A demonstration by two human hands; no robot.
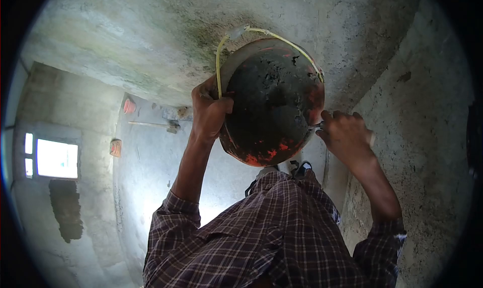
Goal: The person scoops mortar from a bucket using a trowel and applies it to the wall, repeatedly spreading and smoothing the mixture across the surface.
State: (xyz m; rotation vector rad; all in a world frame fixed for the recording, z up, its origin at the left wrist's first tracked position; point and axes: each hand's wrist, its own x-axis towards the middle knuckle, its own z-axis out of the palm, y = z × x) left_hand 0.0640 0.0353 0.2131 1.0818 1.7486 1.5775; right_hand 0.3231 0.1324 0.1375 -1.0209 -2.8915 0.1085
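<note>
The round metal pan (271, 99), its red paint worn and its inside caked with dark mortar, is held up against a bare grey cement surface (151, 31) stained green. A yellow cord (218, 62) loops over its upper rim. The left hand (209, 109) is clamped on the left rim; the right hand (344, 134) has its fingers curled tight on the right rim. Below are a checked shirt (271, 232) and shoes (300, 168). Rough plaster wall (432, 112) on the right, bright window (56, 159) far left

Round red-flecked black pan (261, 155), tilted against grey concrete (151, 36), apparently caked with mortar (269, 92)
</note>
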